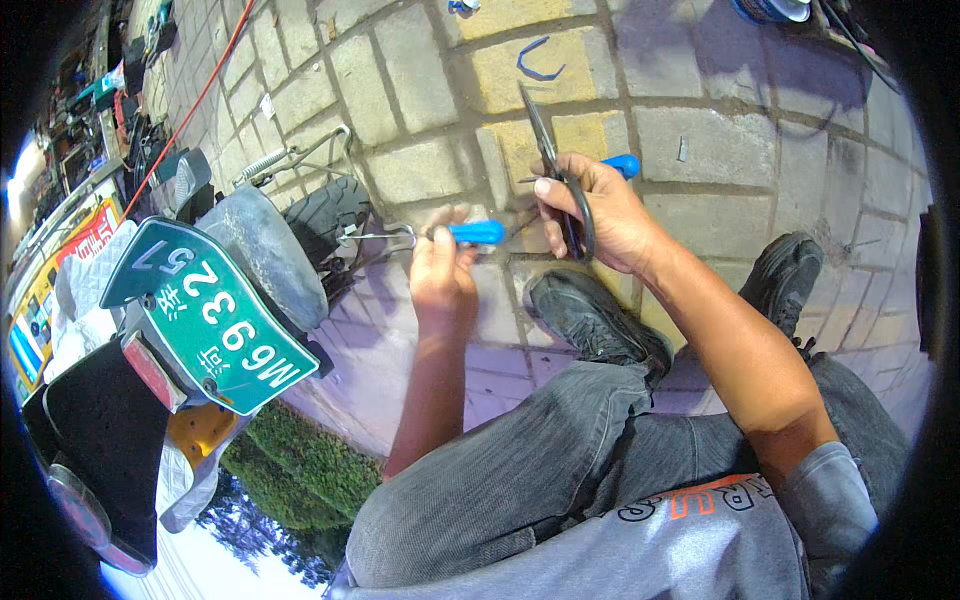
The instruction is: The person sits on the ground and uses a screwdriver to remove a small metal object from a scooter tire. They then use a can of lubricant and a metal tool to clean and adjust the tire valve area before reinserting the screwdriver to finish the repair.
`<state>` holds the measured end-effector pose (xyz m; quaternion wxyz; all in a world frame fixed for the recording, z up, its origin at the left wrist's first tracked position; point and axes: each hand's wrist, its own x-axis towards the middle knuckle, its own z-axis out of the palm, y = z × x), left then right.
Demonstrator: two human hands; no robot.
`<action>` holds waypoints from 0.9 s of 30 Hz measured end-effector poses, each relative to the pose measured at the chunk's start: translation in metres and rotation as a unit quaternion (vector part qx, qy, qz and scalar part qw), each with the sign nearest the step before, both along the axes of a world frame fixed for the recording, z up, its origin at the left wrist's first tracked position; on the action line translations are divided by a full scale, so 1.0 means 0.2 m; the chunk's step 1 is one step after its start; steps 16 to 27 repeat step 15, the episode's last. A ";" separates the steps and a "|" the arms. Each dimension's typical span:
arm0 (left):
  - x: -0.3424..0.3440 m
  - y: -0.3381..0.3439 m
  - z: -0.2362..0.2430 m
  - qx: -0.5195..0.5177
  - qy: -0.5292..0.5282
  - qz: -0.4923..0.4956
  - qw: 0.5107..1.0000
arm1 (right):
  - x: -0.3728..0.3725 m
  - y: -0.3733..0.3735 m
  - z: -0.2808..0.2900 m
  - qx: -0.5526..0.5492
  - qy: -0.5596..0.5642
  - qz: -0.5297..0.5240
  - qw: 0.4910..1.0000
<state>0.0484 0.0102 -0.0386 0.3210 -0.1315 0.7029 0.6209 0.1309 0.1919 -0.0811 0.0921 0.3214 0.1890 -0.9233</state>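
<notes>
My left hand (443, 275), partly blurred, is closed around a tool with a blue handle (476, 233). Its thin bent metal shaft (392, 234) points left toward a motorbike's tyre (335, 212). In my right hand (605, 205) is a pair of scissors with black handles (582, 228), the blades (540, 125) pointing up and away. A second blue handle (624, 165) sticks out beyond the right hand's fingers, with a thin shaft showing on the other side; how it is held is partly hidden. Both hands are above the paving, in front of my shoes.
The motorbike's rear mudguard (265, 255) and green number plate (215, 310) stand close on the left. A bent blue strip (540, 62) lies on the paving (705, 160) ahead. A red cable (190, 110) runs along the left. My black shoe (595, 320) is just below the hands.
</notes>
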 end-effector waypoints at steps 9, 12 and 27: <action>0.10 0.04 0.54 0.069 -0.140 0.073 0.985 | 0.10 -0.52 0.02 0.415 0.065 0.239 0.876; 0.07 0.04 0.60 -0.004 -0.122 0.049 0.991 | 0.06 -0.70 0.14 0.399 0.122 0.199 0.887; 0.05 0.12 0.64 -0.055 -0.113 0.042 0.991 | -0.06 -0.91 0.18 0.346 0.126 0.127 0.921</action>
